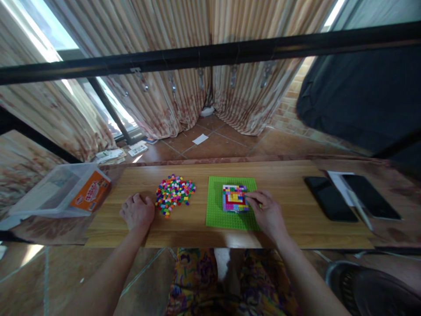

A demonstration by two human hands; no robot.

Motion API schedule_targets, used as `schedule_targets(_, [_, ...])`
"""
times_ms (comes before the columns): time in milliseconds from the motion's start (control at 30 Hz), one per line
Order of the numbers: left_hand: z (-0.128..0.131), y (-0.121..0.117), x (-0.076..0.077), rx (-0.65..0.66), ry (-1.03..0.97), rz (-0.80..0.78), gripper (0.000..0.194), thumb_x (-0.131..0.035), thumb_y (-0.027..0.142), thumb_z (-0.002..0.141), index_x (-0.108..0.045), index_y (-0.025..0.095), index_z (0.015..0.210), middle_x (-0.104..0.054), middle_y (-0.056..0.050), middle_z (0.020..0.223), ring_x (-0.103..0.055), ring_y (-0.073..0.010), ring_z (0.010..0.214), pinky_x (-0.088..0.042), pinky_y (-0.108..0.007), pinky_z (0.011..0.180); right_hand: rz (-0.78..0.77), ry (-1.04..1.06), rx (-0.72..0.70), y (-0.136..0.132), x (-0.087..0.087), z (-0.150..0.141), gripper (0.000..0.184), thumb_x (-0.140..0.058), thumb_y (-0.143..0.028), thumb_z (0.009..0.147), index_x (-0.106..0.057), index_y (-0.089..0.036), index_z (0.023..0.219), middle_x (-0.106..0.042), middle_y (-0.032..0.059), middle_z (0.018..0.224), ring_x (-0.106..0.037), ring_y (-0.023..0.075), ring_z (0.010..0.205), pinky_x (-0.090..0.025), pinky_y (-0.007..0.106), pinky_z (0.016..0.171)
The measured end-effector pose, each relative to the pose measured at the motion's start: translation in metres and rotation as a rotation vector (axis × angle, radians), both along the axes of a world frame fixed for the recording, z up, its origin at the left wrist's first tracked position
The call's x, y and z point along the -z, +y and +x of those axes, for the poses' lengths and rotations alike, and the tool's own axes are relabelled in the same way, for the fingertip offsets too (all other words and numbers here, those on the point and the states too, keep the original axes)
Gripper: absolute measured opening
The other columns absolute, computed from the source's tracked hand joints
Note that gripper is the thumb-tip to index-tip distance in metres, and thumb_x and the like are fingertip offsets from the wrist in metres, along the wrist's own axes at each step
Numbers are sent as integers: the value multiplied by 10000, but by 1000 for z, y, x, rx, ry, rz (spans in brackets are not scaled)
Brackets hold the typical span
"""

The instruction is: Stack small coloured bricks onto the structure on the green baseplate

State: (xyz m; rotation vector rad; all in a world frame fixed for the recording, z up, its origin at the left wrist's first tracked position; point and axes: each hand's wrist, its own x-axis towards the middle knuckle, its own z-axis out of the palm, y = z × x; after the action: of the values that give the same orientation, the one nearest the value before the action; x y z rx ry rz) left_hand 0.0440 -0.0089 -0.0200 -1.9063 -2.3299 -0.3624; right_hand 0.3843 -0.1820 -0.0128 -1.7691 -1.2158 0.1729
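Note:
On a green studded baseplate (214,215) stands a low square build of small colourful bricks (234,205), with a red outline and yellow pieces on top. My right hand (268,213) reaches over the plate's right side, thumb and fingers pinched together at the build's right edge. Whatever sits between those fingertips is too small and covered to make out. A loose pile of tiny multicoloured bricks (175,193) lies left of the plate. Just left of that pile, my left hand (137,211) rests on the wood with its fingers curled in, apart from the bricks.
The long wooden table (283,173) carries a black phone (330,198) at its right. Beyond lie another dark device (371,196), white paper (338,180) and a pen-like white stick (360,210). A clear plastic box (52,193) with an orange label stands left. A black bar (210,55) crosses ahead.

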Motion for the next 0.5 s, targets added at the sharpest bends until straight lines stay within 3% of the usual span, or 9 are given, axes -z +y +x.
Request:
schedule_targets(267, [0,0,2,2,7,15,466,-391,358,916,-585,73,1230,-581,-224,1277,-507,-370,1187,-409,-505,966,-49,-38,-43,0,-1,3,261,-559,-380,872,-772,-230,869,-670,66,915,-639,189,823,-511,323,751])
schedule_targets(500, [-2,1,7,6,-10,40,466,-393,367,910,-589,80,1221,-584,-221,1270,-507,-371,1187,-405,-506,968,-25,230,-31,6,15,6,256,-660,-439,799,-761,-222,889,-685,57,916,-622,184,804,-505,334,747])
